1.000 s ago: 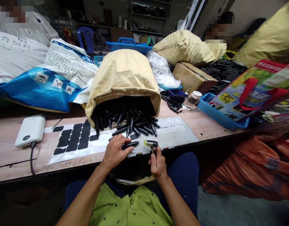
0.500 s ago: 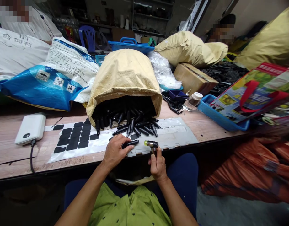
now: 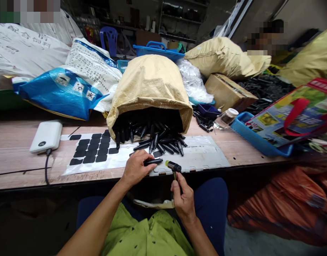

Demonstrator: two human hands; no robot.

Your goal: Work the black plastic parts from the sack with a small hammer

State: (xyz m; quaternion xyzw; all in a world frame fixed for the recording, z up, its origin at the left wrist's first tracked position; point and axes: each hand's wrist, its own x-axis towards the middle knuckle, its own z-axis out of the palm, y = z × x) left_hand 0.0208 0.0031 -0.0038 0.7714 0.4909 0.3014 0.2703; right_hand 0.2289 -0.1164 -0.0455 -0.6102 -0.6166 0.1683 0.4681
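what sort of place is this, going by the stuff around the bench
Probably a small workshop for assembling parts by hand: a cloth sack spills black pen-like pieces onto the worktop, and the right hand holds a small hammer.

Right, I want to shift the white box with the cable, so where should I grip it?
Probably pinch the white box across its left and right sides, coming from above: it looks like a flat-lying block with both sides bare, while the black cable leaves its near end.
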